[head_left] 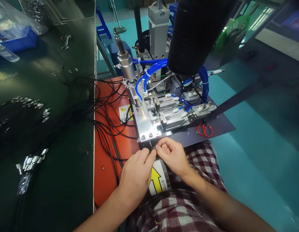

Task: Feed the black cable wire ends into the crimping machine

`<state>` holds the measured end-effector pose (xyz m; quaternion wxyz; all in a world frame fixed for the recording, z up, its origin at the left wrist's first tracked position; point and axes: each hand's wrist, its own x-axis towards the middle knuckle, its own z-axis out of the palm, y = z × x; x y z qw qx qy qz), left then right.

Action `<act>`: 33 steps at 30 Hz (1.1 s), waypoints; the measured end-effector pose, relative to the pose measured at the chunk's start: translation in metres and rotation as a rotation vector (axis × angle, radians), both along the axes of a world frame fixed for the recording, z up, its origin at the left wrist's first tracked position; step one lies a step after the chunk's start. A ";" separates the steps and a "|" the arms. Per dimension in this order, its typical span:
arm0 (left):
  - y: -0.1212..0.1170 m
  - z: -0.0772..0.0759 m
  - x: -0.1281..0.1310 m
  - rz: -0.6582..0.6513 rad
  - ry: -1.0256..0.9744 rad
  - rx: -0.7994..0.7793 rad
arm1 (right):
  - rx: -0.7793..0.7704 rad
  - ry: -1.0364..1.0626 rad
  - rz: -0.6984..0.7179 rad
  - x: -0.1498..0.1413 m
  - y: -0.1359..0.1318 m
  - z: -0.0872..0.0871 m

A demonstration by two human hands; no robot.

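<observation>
Both of my hands meet at the near edge of the metal machine [145, 124], below its silver plate. My left hand [136, 169] is closed, thumb against fingers, and a black cable [119, 159] runs in under it from the left. My right hand [172, 155] is pinched just beside the left fingertips. Whatever its fingers hold is too small and covered to make out. Under my hands lies a white label with a yellow arrow [156, 180].
Black cables cross the orange board [103, 187] from the dark green table [67, 167]. On that table lie metal-tipped cable bundles [30, 162], a wrench [66, 42] and a blue bin [23, 40]. Red-handled scissors [204, 130] rest right of the machine. A black cylinder [195, 35] hangs above.
</observation>
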<state>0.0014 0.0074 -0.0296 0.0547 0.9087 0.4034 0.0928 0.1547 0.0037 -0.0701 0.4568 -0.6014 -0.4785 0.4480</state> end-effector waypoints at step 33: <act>0.001 0.003 0.000 -0.016 -0.001 -0.018 | -0.360 0.451 0.071 0.013 -0.004 0.006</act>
